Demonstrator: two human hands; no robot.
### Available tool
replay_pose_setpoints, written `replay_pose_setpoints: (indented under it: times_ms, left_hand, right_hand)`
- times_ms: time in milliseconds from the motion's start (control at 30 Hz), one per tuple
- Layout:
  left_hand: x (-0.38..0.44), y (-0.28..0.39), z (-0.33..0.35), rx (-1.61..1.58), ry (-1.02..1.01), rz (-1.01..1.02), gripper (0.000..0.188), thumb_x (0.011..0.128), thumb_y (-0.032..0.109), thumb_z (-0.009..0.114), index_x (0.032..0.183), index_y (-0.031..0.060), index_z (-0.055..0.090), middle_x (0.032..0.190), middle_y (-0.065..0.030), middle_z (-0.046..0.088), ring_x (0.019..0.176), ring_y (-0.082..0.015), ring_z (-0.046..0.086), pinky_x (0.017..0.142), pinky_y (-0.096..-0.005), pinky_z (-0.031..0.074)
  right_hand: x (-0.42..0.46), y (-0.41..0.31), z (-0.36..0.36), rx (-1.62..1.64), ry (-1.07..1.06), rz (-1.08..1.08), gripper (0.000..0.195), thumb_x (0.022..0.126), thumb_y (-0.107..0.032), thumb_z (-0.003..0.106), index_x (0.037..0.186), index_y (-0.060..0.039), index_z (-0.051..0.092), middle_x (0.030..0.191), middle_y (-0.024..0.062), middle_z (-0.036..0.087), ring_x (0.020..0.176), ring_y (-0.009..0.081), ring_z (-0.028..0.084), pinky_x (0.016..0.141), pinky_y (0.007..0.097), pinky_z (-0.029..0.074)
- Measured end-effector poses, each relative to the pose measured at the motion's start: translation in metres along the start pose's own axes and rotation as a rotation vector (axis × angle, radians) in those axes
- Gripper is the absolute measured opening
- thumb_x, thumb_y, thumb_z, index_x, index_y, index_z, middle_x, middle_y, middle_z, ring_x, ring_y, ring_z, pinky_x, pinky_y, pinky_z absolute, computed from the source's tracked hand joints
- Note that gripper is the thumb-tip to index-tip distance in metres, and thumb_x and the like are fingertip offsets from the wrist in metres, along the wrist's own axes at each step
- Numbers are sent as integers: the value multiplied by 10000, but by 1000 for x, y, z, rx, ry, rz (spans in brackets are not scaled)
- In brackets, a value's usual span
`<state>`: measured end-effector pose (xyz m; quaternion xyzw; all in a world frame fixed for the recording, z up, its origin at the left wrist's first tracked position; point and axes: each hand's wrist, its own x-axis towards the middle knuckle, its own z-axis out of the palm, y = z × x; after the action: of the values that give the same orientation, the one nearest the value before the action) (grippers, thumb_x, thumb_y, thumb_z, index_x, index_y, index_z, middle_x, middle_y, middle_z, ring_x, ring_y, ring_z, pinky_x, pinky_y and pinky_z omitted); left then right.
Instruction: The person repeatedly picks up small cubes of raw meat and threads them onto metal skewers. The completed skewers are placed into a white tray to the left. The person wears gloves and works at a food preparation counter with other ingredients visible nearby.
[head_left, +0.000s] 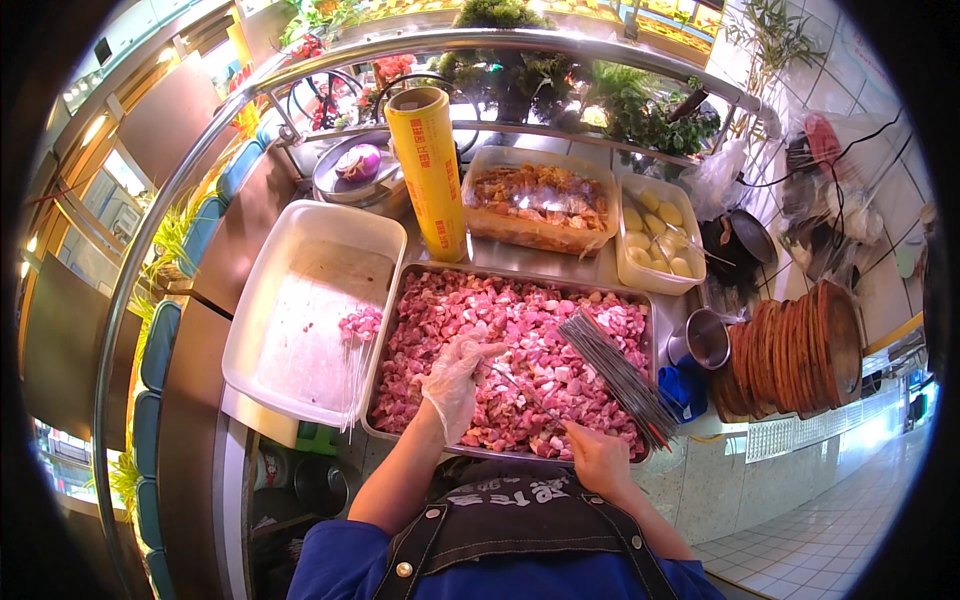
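Note:
A metal tray (652, 322) full of raw diced meat (480, 300) lies before me. My left hand (457, 379), in a clear plastic glove, is over the meat with its fingers at the tip end of a metal skewer (525, 391); whether a meat piece is between the fingers cannot be made out. My bare right hand (600, 457) grips the skewer's other end at the tray's near edge. A bundle of metal skewers (615, 375) rests across the tray's right side. Several skewers with meat (361, 325) lie in the white plastic tub (247, 322) on the left.
Behind the tray stand a yellow roll of cling film (427, 180), a container of marinated meat (540, 240), a tub of peeled potatoes or eggs (660, 281) and a bowl with a red onion (358, 163). A metal cup (707, 339) and stacked round brown boards (795, 352) are at right. A metal rail (525, 39) curves around.

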<state>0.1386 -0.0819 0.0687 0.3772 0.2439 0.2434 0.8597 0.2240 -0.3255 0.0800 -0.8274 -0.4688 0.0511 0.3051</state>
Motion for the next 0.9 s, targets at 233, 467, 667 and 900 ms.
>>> replay_pose_setpoints:
  times_ms: [233,467,667,900]
  left_hand:
    - [0,-5,-3,72,10,-48,328,955,186,608,1238,35,538,1017,-88,703,753,-70,475,691,-208,362]
    - [-6,-16,2,-8,-56,-213,434,955,187,609,1331,34,457,1070,-84,679,774,-74,480,731,-216,389]
    - [-14,-31,9,47,-25,-333,447,938,179,645,1337,97,461,999,9,648,949,-92,603,755,-211,438]
    - [20,-76,-37,681,-212,98,293,938,197,632,1224,142,605,1029,-4,668,939,-141,628,771,-271,489]
  right_hand:
    - [1,-1,3,9,-1,-11,117,929,-173,542,1003,-128,621,675,120,627,595,326,633,499,453,460]
    - [-4,7,18,116,19,-24,166,912,-160,583,1046,-115,670,746,149,658,648,340,651,541,434,488]
    - [-6,13,27,208,-90,118,202,914,-191,608,1052,-65,685,796,194,665,715,370,661,594,449,501]
    - [-11,38,16,303,-45,410,205,922,-89,581,1071,20,671,796,143,698,667,141,630,607,294,473]
